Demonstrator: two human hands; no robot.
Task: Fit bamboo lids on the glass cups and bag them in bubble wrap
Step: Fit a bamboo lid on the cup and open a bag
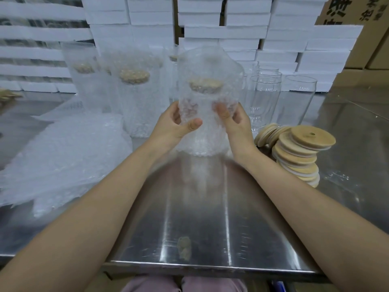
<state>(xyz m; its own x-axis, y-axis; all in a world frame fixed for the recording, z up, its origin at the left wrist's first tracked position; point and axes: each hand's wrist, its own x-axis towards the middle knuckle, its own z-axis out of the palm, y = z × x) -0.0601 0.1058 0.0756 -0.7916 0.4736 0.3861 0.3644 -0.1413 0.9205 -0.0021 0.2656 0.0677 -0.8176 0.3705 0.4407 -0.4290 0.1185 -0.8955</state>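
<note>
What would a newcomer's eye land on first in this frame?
The bubble-wrap bag at centre, with a bamboo-lidded glass cup inside, held upright between the left hand and right hand. Next comes the leaning stack of bamboo lids on the steel table at right, in front of the empty glass cups. The bagged cups stand at left rear.

Steel table — white foam boxes stacked behind, cartons right.

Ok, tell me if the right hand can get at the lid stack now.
Probably, once it lets go: the right hand grips the bagged cup together with the left hand, but the lid stack sits just to its right with nothing between.
</note>
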